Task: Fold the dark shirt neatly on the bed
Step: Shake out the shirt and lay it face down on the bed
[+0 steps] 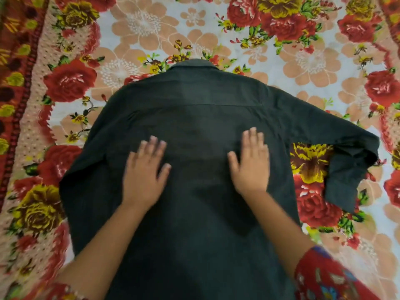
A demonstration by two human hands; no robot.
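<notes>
The dark shirt [194, 109] lies back-side up on the flowered bedsheet [313, 61], collar at the far end. Its right sleeve [346, 161] stretches out to the right and bends back toward me, with the cuff hanging low. The left sleeve [86, 169] lies along the shirt's left side. My left hand [145, 172] rests flat, palm down, on the middle of the shirt's back, fingers spread. My right hand [251, 163] lies flat beside it, a little further right. Neither hand grips any cloth. The shirt's hem is out of view below.
The bedsheet carries large red, yellow and peach flowers and spreads on all sides of the shirt. A dark red patterned border [15, 83] runs down the left edge. My red patterned sleeve [324, 278] shows at the lower right.
</notes>
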